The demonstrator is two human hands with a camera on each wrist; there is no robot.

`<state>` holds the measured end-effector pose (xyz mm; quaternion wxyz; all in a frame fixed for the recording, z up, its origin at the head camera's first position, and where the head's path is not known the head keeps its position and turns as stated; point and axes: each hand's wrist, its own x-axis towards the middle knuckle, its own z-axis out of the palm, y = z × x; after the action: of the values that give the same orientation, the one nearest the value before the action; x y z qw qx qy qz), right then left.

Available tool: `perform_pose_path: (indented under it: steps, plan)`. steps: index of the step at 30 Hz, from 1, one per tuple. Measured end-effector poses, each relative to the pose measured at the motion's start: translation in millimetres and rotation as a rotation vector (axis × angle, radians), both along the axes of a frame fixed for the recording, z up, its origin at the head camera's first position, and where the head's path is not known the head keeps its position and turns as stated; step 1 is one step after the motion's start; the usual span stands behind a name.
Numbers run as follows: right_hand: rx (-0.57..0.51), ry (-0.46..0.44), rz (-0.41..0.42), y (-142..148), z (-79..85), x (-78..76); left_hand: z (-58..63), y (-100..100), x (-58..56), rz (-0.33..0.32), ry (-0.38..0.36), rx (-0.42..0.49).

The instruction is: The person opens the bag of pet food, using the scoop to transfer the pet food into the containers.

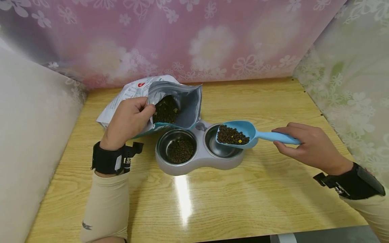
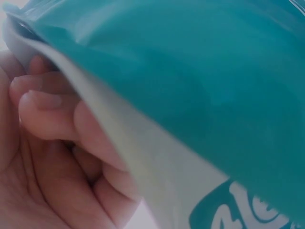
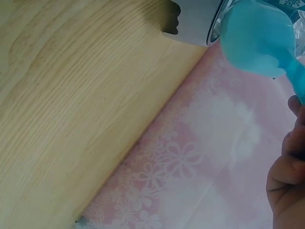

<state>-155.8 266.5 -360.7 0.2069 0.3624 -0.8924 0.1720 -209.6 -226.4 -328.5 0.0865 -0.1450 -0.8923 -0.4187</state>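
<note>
My right hand (image 1: pixel 313 145) grips the handle of a blue scoop (image 1: pixel 264 135), which is loaded with brown kibble (image 1: pixel 232 135). The scoop's head hangs over the right steel bowl of a grey double pet bowl (image 1: pixel 203 158). Some kibble (image 1: pixel 181 151) lies in the left steel bowl. With thumb and curled fingers, my left hand (image 1: pixel 129 118) pinches the rim of a white and teal pet food bag (image 1: pixel 124 94). The bag leans on its side, its silver-lined mouth gaping toward the bowls, with dark kibble inside. In the left wrist view, the bag's teal face (image 2: pixel 190 86) covers part of the fingers.
A wood-grain table (image 1: pixel 212 199) bears the bag and bowls. Behind it stands a pink flowered backdrop (image 1: pixel 170 44), with a pale wall (image 1: pixel 30 111) at the left and a green flowered panel (image 1: pixel 358 84) at the right. Light reflects off the tabletop in front of the bowls.
</note>
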Motion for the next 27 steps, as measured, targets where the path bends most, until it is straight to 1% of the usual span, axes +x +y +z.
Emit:
perform_pose_path:
  steps: [6, 9, 12, 19, 27]
  plan:
    - [0.056, -0.046, -0.023, -3.2, 4.6, -0.4, 0.2, -0.2, 0.4, 0.001, 0.004, 0.001]
    - [0.077, -0.046, -0.020, -5.2, 7.9, -1.1, 1.0, 0.1, 0.7, -0.001, -0.003, 0.006]
    - [0.083, -0.031, -0.009, -6.7, 10.9, -2.3, 1.9, 0.4, 0.9, -0.002, -0.013, 0.009]
    - [0.109, 0.037, 0.020, -10.5, 17.3, -5.4, 2.0, -0.4, 1.0, 0.000, -0.003, 0.000]
    - [0.140, 0.055, 0.038, -12.1, 23.1, -7.9, 1.3, 0.1, 0.0, 0.001, -0.007, 0.006]
